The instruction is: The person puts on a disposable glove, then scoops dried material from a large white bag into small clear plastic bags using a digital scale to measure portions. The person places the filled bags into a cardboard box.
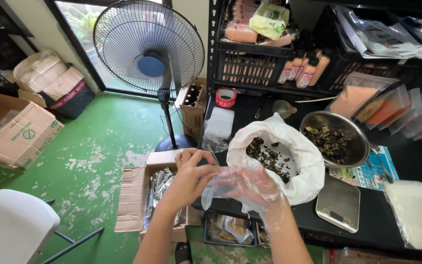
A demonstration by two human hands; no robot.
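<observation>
Your right hand (255, 188) sits inside a clear plastic glove (242, 183), its fingers spread loosely under the film and gripping nothing else. Your left hand (194, 171) is bare; its fingers are closed in a pinch on the glove's loose edge, just beside your right fingertips, so the two hands touch through the plastic.

Just beyond your right fingers lies a white plastic bag (299, 151), its mouth rolled open, holding dark dried pieces (267, 156). Past the bag, farther from your right fingers, stands a metal bowl (355, 146) with more of the same dark dried material. To the outer side of your right wrist a small digital kitchen scale (338, 203) rests on the black table (382, 215), near but not touching your arm.

Below your left fingers, on the green floor (103, 137), stands an open cardboard box (164, 161) with shiny foil packets inside. Well beyond your left fingers stands a pedestal fan (150, 46), and a roll of red tape (226, 98) sits on the table's far part. Shelves behind carry black crates (245, 68) and small bottles (301, 71).
</observation>
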